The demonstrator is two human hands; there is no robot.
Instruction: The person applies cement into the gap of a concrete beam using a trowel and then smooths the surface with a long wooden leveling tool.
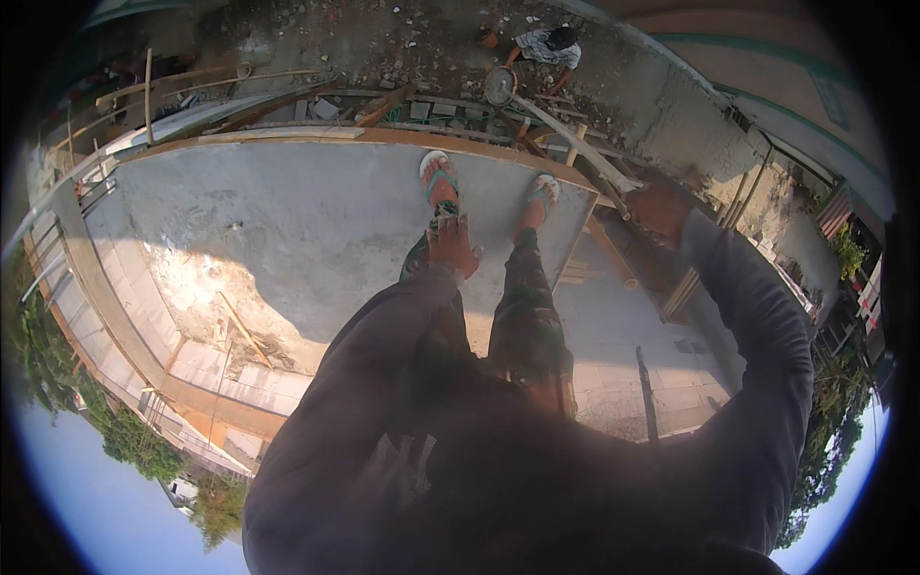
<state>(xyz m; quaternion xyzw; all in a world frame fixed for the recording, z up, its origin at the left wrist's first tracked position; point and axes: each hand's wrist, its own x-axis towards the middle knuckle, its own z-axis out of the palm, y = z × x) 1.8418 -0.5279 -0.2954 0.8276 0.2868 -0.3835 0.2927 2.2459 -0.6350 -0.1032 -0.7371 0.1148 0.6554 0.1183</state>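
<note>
My left hand [452,247] lies on my left knee, its fingers stretched out and holding nothing. Out to the right, my right hand [659,213] is closed around the near end of a long pale pole [565,131]. The pole slants down past the slab's edge toward a round grey bucket [499,86] on the ground below. Whether pole and bucket are joined is too small to tell. Beside the bucket, a co-worker [548,46] bends with arms reaching down. Under my flip-flops [433,158] is a grey concrete slab [316,206].
A wooden board [422,140] edges the slab, with a drop beyond it to rubble-strewn ground [383,38]. Bamboo poles and planks [206,86] stand at the far left. To the right are timber props [680,292] and a lower pale floor [613,335].
</note>
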